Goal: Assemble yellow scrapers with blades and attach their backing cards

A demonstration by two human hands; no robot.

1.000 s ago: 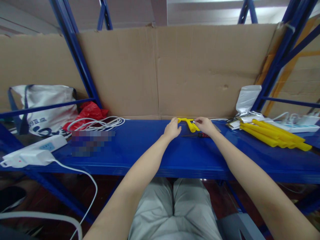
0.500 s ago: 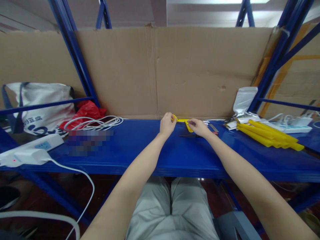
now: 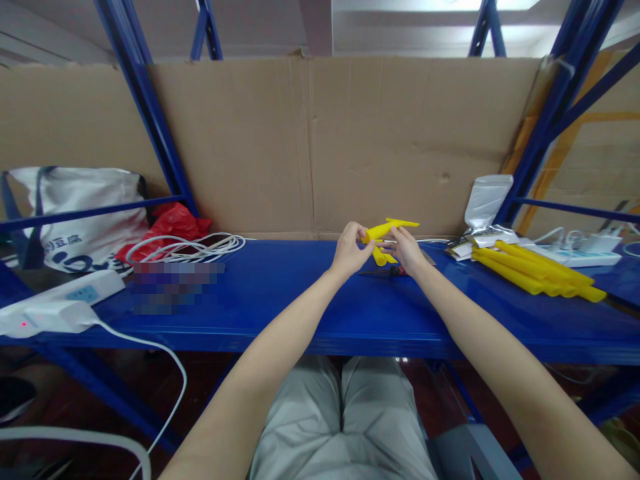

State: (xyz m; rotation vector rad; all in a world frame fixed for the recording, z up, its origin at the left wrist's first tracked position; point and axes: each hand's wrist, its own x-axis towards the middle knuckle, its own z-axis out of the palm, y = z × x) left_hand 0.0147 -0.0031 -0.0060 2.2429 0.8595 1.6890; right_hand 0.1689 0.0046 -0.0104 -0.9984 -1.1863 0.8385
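Between both hands a yellow roll-shaped piece (image 3: 379,231), like a rolled sheet, is raised a little above the shelf, with a thin flap sticking out at its right end. My left hand (image 3: 351,248) is closed on its left end. Near its right part, the fingers of my right hand (image 3: 407,249) are closed on it too. More yellow material (image 3: 383,257) shows just below, between the hands; whether it joins the raised piece I cannot tell. A thin dark tool with a red and black handle (image 3: 397,271) lies under my right hand, partly covered by it.
Several yellow rolls (image 3: 537,270) lie at the right beside a silvery packet (image 3: 487,203) and a white power strip (image 3: 583,257). On the left are coiled white cable (image 3: 200,247), a red plastic bag (image 3: 180,223), a cloth bag (image 3: 95,213) and another power strip (image 3: 100,288). Cardboard (image 3: 310,147) stands behind the blue shelf (image 3: 280,293).
The yellow piece has been raised and now looks like a roll tilted up to the right. My hands have come closer together, the left one shifting right.
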